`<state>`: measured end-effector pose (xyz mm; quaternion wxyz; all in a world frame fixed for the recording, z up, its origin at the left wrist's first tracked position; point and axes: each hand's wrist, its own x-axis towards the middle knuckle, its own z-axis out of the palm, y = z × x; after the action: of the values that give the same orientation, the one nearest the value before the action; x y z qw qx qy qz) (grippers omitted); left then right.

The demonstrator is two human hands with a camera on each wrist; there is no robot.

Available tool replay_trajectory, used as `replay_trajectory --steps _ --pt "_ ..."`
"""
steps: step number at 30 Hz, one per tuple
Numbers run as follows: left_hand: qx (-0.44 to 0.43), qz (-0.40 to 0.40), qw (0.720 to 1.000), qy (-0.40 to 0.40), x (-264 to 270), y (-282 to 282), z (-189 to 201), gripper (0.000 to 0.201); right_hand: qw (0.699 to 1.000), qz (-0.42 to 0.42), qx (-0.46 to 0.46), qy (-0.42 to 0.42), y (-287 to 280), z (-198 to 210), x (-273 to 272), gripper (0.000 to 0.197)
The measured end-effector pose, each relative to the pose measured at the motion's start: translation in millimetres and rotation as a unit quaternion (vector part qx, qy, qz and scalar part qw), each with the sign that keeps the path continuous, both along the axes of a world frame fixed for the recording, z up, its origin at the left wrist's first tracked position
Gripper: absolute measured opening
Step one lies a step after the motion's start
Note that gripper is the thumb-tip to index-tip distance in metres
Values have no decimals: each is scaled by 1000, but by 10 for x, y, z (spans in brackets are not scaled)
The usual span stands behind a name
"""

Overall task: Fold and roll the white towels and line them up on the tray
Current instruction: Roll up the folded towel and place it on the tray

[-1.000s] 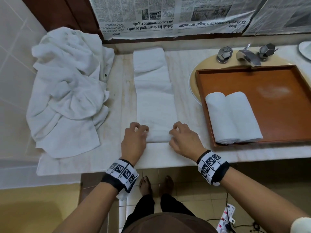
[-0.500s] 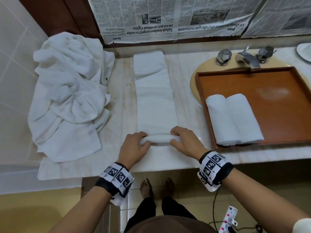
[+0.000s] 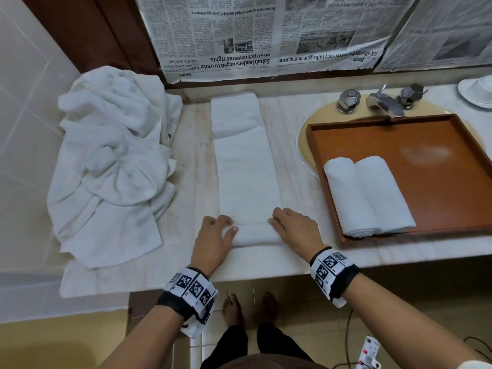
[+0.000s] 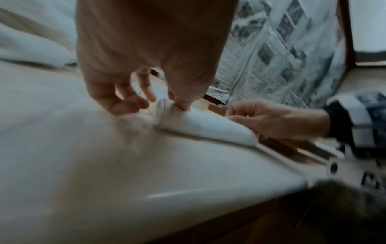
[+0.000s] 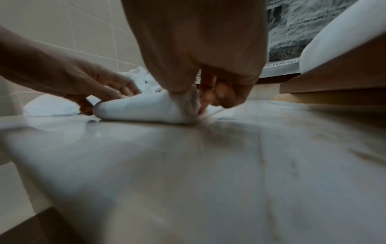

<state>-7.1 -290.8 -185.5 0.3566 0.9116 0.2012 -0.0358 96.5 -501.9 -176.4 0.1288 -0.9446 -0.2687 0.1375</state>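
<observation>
A long folded white towel [image 3: 243, 166] lies on the marble counter, its near end curled into a small roll [image 3: 254, 234] [image 4: 200, 123] [image 5: 144, 109]. My left hand [image 3: 213, 235] [image 4: 146, 100] pinches the roll's left end, thumb on top. My right hand [image 3: 292, 230] [image 5: 200, 97] grips its right end with curled fingers. Two rolled white towels [image 3: 370, 193] lie side by side at the near left of the brown wooden tray [image 3: 452, 187], to the right of my hands.
A heap of crumpled white towels [image 3: 111, 166] covers the counter's left part, against a tiled wall. The tray sits over a sink with a chrome tap [image 3: 383, 102]. Newspaper [image 3: 266, 33] covers the back wall. A white dish [image 3: 476, 91] sits far right.
The towel's near end has gone from flat to a thin roll and grown thicker. Both hands have shifted slightly away from me along the towel.
</observation>
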Motion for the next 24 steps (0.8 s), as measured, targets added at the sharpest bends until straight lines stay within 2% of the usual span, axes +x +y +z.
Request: replay_trajectory --steps 3,5,8,12,16,18,20,24 --pt "84 -57 995 -22 -8 -42 12 27 999 -8 33 -32 40 -27 -53 18" --pt "76 -68 995 -1 1 -63 31 25 998 5 41 -50 39 -49 -105 11" --pt "57 -63 996 20 26 -34 35 26 996 29 21 -84 16 -15 -166 20" --pt "44 -73 995 50 60 -22 74 30 988 114 -9 -108 -5 73 -292 22" --pt "49 -94 993 43 -13 -16 125 32 987 142 -24 -66 3 55 -303 25" --pt "45 -116 992 25 -86 7 103 30 993 113 19 -2 -15 39 -213 20" --pt "50 -133 990 14 -159 34 77 30 993 80 51 76 -25 51 -91 25" --pt "107 -140 984 4 -259 12 11 48 987 59 56 141 -7 79 26 30"
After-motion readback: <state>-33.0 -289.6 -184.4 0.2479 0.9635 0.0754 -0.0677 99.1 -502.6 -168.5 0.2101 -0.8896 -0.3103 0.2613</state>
